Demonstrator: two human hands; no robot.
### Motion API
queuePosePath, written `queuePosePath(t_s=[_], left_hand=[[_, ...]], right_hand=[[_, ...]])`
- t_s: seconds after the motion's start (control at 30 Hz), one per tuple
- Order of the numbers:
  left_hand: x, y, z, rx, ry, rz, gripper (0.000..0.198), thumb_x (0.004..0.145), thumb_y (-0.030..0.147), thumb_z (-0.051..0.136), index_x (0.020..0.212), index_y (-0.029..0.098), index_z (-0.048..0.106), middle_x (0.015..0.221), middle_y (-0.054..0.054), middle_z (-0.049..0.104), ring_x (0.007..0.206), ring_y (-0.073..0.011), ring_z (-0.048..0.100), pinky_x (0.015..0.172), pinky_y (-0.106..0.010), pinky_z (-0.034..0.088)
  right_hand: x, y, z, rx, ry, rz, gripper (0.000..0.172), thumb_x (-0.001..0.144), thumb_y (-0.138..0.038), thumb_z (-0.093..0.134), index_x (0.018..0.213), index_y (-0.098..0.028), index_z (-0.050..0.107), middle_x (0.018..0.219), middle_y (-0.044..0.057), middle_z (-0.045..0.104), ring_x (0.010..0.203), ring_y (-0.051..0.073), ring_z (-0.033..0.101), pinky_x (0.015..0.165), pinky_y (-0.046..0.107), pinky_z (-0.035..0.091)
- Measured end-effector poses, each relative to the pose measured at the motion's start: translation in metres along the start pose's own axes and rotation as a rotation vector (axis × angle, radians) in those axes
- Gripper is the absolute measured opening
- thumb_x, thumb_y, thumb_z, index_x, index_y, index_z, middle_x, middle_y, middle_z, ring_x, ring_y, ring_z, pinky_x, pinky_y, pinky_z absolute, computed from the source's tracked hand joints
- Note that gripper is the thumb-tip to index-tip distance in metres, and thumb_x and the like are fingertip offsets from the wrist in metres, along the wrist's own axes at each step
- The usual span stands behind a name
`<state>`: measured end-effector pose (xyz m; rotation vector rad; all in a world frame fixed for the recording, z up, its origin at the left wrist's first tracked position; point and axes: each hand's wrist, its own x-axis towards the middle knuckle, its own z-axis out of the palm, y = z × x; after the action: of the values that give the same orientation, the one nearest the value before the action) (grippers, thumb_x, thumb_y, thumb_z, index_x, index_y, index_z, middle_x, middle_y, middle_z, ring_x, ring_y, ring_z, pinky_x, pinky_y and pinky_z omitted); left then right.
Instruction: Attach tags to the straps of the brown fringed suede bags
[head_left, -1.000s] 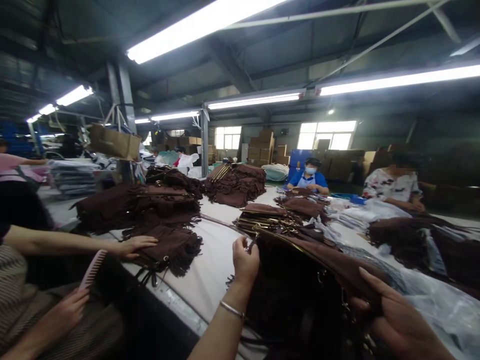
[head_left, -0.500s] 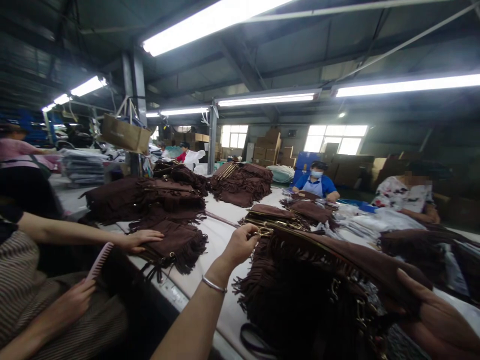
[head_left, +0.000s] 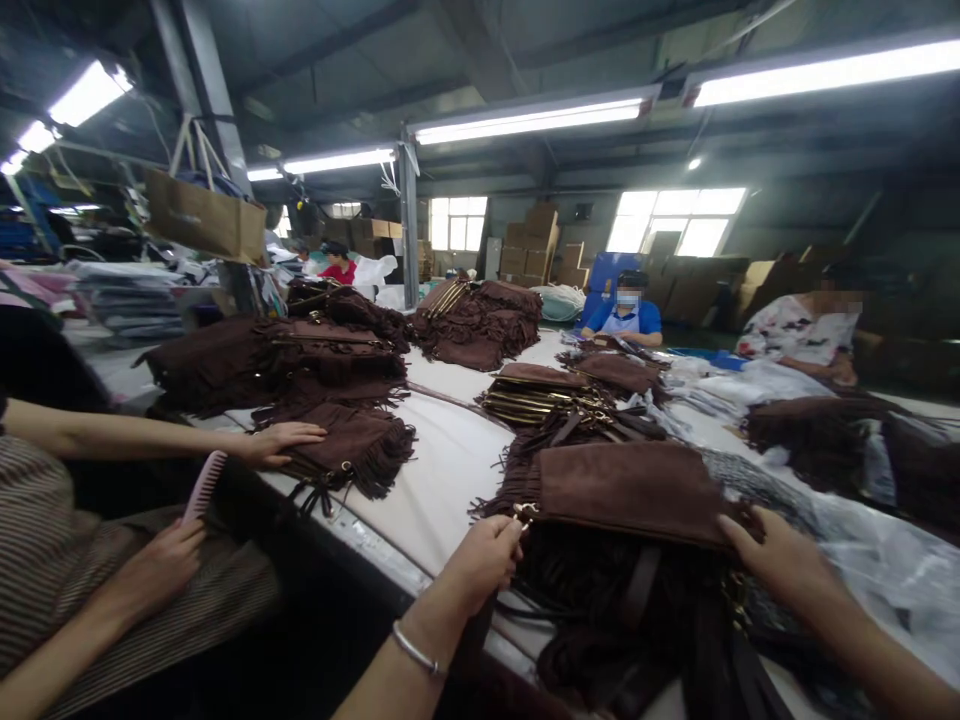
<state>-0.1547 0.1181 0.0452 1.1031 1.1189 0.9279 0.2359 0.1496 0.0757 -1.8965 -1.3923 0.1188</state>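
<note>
A dark brown fringed handbag (head_left: 630, 490) lies in front of me, its flat suede-like side facing up and long fringe and straps hanging below. With my left hand (head_left: 484, 565), wearing a silver bangle (head_left: 416, 648), I pinch the gold-coloured metal hardware (head_left: 527, 515) at the bag's left corner. My right hand (head_left: 784, 560) grips the opposite corner, thumb on top and the other fingers partly hidden. Just behind the bag is a stack of similar bags (head_left: 540, 395) with gold zips along their edges.
On my left, a co-worker rests one hand (head_left: 289, 442) on a fringed bag (head_left: 352, 445) and holds a pink comb (head_left: 202, 488) in the other. Piles of brown bags (head_left: 480, 325) stand on the white table (head_left: 442, 450). Clear plastic (head_left: 885, 570) lies at right. Two people sit across the table.
The bag has come down from a raised, tilted position, its flat side now facing up. Both my hands have kept hold of its corners. My view has tilted downward.
</note>
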Motion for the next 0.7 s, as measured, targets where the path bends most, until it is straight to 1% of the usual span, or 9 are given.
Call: queuePosePath(t_s=[0.07,0.13,0.23,0.3,0.37,0.47,0.53,0.63,0.7], left_hand=[[-0.009,-0.016,0.008,-0.018,0.030,-0.058,0.033,0.086,0.050,0.048,0.087,0.018,0.057,0.056,0.008,0.040,0.041,-0.0062,0.028,0.038,-0.019,0.020],[-0.017,-0.024,0.014,-0.005,0.055,-0.082,0.030,0.088,0.046,0.045,0.083,0.018,0.056,0.054,0.008,0.040,0.040,-0.0073,0.030,0.039,-0.020,0.022],[-0.027,-0.024,0.021,0.041,0.069,-0.039,0.026,0.089,0.041,0.042,0.081,0.020,0.055,0.057,0.005,0.047,0.042,-0.0096,0.038,0.041,-0.022,0.030],[-0.032,-0.020,0.022,0.118,0.076,0.042,0.022,0.089,0.037,0.043,0.079,0.020,0.054,0.060,0.003,0.050,0.046,-0.0107,0.042,0.045,-0.023,0.032],[-0.037,-0.016,0.019,0.231,0.096,0.150,0.022,0.090,0.033,0.044,0.074,0.020,0.052,0.062,0.002,0.051,0.053,-0.0114,0.044,0.051,-0.024,0.033],[-0.044,-0.015,0.012,0.292,0.106,0.262,0.028,0.091,0.037,0.046,0.071,0.019,0.052,0.066,0.001,0.050,0.062,-0.0122,0.044,0.059,-0.025,0.033],[-0.046,-0.017,0.007,0.139,0.045,0.178,0.034,0.091,0.047,0.046,0.075,0.018,0.054,0.064,0.003,0.045,0.057,-0.0105,0.038,0.055,-0.025,0.030],[-0.045,-0.022,0.004,-0.227,-0.098,-0.086,0.040,0.088,0.056,0.046,0.088,0.017,0.054,0.063,0.007,0.037,0.048,-0.0067,0.023,0.047,-0.022,0.019],[-0.043,-0.023,0.004,-0.387,-0.166,-0.196,0.041,0.085,0.056,0.053,0.093,0.016,0.054,0.065,0.007,0.036,0.048,-0.0053,0.022,0.046,-0.021,0.018]], right_hand=[[-0.022,-0.015,-0.001,-0.105,0.054,-0.209,0.041,0.071,-0.038,0.067,0.103,-0.013,0.066,0.108,0.019,0.066,0.108,0.039,0.058,0.097,0.054,0.043],[-0.046,-0.050,-0.001,-0.109,0.085,-0.491,0.044,0.081,-0.034,0.058,0.122,-0.017,0.058,0.133,0.016,0.055,0.128,0.034,0.045,0.109,0.052,0.033],[-0.080,-0.116,0.013,-0.024,-0.285,-0.871,0.040,0.085,-0.027,0.060,0.125,-0.027,0.059,0.131,0.008,0.060,0.125,0.029,0.049,0.108,0.046,0.035],[-0.095,-0.151,0.032,-0.012,-0.489,-1.011,0.052,0.082,-0.025,0.064,0.133,-0.027,0.054,0.136,0.009,0.057,0.126,0.031,0.047,0.107,0.048,0.035],[-0.102,-0.171,0.054,-0.040,-0.552,-1.038,0.051,0.082,-0.024,0.065,0.132,-0.025,0.055,0.134,0.012,0.058,0.120,0.033,0.050,0.100,0.050,0.039],[-0.101,-0.176,0.080,-0.020,-0.612,-1.045,0.024,0.088,-0.024,0.060,0.111,-0.023,0.068,0.107,0.010,0.069,0.099,0.026,0.058,0.087,0.043,0.045],[-0.097,-0.171,0.088,0.058,-0.662,-1.068,0.015,0.090,-0.022,0.058,0.097,-0.023,0.071,0.094,0.008,0.070,0.090,0.022,0.058,0.083,0.038,0.046],[-0.094,-0.164,0.089,0.191,-0.682,-1.058,0.014,0.089,-0.017,0.056,0.091,-0.021,0.070,0.094,0.008,0.069,0.089,0.021,0.058,0.081,0.036,0.046],[-0.094,-0.162,0.086,0.258,-0.704,-1.007,0.015,0.088,-0.015,0.054,0.089,-0.020,0.068,0.093,0.007,0.069,0.088,0.020,0.058,0.080,0.035,0.047]])
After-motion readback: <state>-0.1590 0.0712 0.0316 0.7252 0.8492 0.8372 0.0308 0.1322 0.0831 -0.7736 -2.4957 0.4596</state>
